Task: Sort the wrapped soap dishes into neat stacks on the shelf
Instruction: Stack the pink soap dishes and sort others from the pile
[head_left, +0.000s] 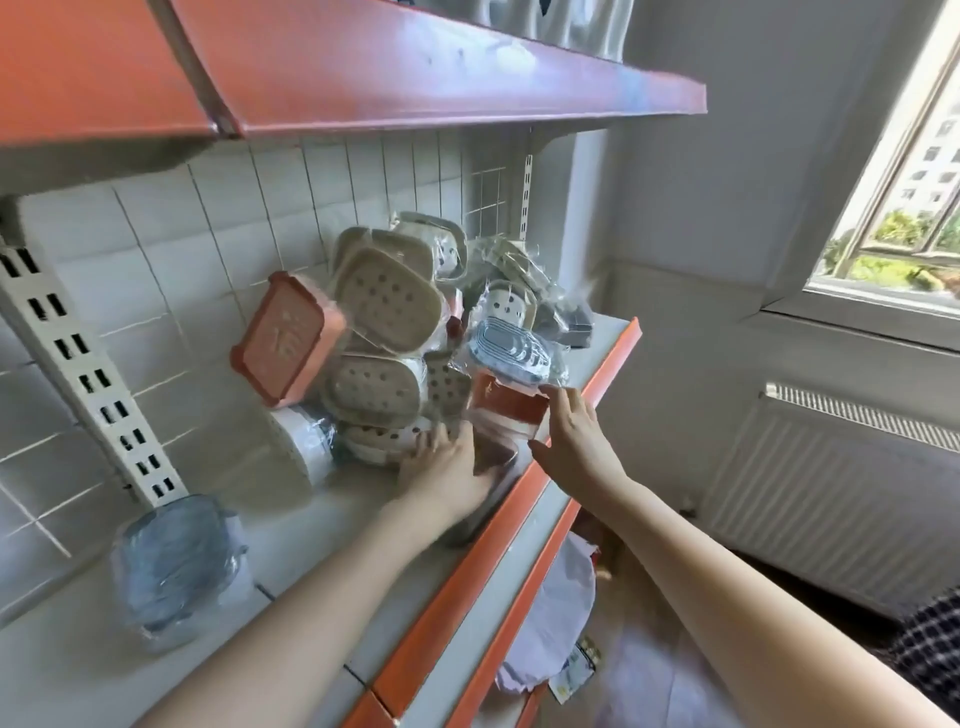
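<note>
The orange wrapped dish (506, 415) stands near the shelf's front lip (597, 384), between both hands. The left hand (447, 467) rests flat at its left face; the right hand (574, 431) pinches its right edge. Its long axis runs nearly upright. The right hand is nearer.

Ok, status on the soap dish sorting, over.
Left hand and right hand flank an orange wrapped dish, grip unclear. Main pile unsorted, leaning on the tiles. Blue-grey dish resting atop the orange one.
</note>
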